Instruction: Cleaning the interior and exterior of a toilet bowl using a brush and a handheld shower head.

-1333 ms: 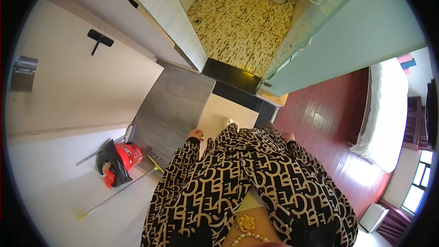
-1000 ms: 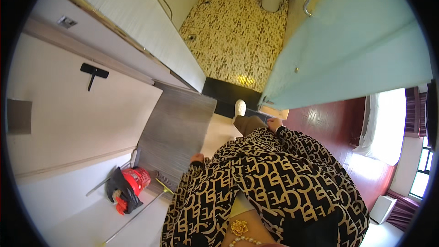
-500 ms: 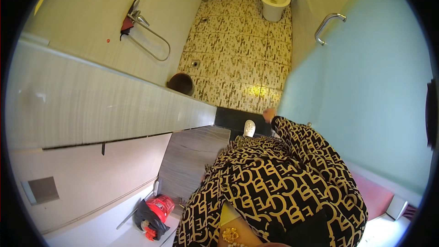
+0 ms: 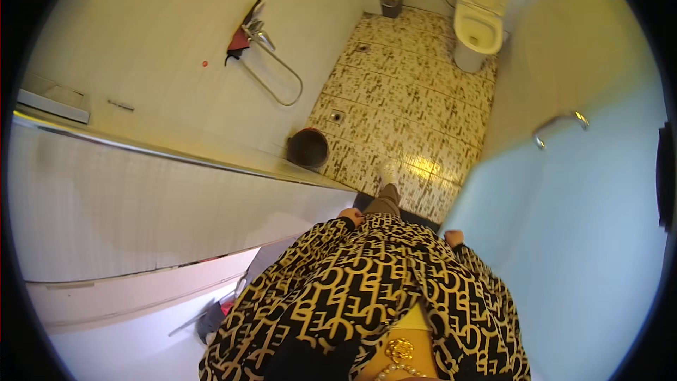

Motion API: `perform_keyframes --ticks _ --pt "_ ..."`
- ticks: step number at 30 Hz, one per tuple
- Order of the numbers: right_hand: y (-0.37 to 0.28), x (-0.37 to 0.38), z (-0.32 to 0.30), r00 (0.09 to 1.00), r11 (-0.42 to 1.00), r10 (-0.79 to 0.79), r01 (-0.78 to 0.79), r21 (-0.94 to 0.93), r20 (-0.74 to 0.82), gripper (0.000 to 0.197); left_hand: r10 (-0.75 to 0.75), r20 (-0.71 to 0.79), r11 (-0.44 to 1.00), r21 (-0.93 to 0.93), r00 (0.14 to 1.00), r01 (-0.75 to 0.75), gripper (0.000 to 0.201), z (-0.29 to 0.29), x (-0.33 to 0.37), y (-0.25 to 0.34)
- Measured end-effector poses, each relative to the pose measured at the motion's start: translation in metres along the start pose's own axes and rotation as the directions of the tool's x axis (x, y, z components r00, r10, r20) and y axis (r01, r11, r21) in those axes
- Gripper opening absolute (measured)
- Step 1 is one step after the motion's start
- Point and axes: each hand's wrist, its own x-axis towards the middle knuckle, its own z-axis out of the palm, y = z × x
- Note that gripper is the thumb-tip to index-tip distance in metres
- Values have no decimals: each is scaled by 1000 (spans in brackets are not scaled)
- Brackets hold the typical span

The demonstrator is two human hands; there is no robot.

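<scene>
My left hand hangs by my thigh next to the wall end at the doorway, its fingers curled in, with no held thing showing. On the other side my right hand is a loose fist beside the pale blue door, apart from its handle. I see nothing in that hand. One foot in a pale clog is on the patterned tile floor, past the dark threshold. The clog is blurred.
A dark bucket stands by the left wall, near a floor drain. Above it hangs a shower hose with a mixer tap. At the back are a toilet and a grey bin. The door has a metal handle.
I have stepped forward over the threshold, and one clog is now on the tiles. My left hand has come into view. My right hand has drawn back to my side.
</scene>
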Motion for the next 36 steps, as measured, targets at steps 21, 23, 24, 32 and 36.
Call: perform_keyframes --ticks 21,23,24,32,36 --pt "-163 229 -111 989 967 97 -66 248 -112 25 -168 65 976 -126 984 175 16 -233 228 68" --pt "-197 244 -109 977 881 142 -52 471 -158 27 -146 32 963 -223 989 150 18 -229 231 51" --pt "-212 254 -111 980 953 148 -106 283 -130 27 -138 5 981 -135 990 137 24 -228 235 39" --pt "-217 258 -91 960 844 -207 272 -461 187 21 -381 29 897 -229 924 378 30 -223 219 -34" --pt "-348 494 -186 931 564 -193 364 -741 310 23 -480 -135 850 -317 867 421 29 -316 250 -8"
